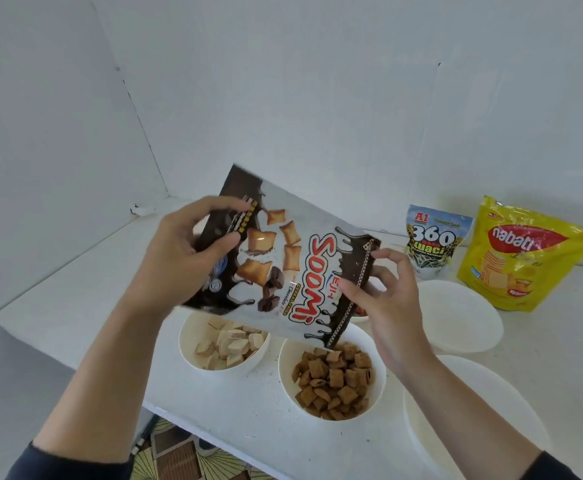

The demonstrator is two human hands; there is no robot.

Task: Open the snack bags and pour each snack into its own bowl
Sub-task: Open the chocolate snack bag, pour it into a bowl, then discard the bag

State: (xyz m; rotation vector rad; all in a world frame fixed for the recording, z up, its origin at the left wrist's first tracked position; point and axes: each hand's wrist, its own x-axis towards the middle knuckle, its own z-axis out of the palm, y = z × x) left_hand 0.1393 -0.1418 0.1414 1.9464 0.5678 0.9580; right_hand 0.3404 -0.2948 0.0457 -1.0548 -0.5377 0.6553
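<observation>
Two hands, three snack bags and four white bowls are plainly in view on the white table (75, 282). Furthest left, the left hand (179, 258) grips the raised end of the brown-and-white glossy Soomi cereal bag (303, 268), fingers curled over its edge and thumb pressed to its front. Below it stands the round white bowl of pale chunks (187, 355), about half full. The bag is held in the air above the bowls, turned upside down so its red lettering reads inverted, and tilted with its lower edge pointing down to the right. That edge hangs just over the round white bowl of brown pillow-shaped cereal (284, 375), which is heaped nearly full. The right hand (390, 313) pinches this lower edge, thumb on the front and fingers behind. Right of it sit the empty white bowl (463, 317) and, nearer, the wide empty white dish (490, 420). Behind them stand the small white-and-blue 360 kuaci seed bag (433, 244) and the yellow nabati pouch (522, 258), both upright and near each other.
</observation>
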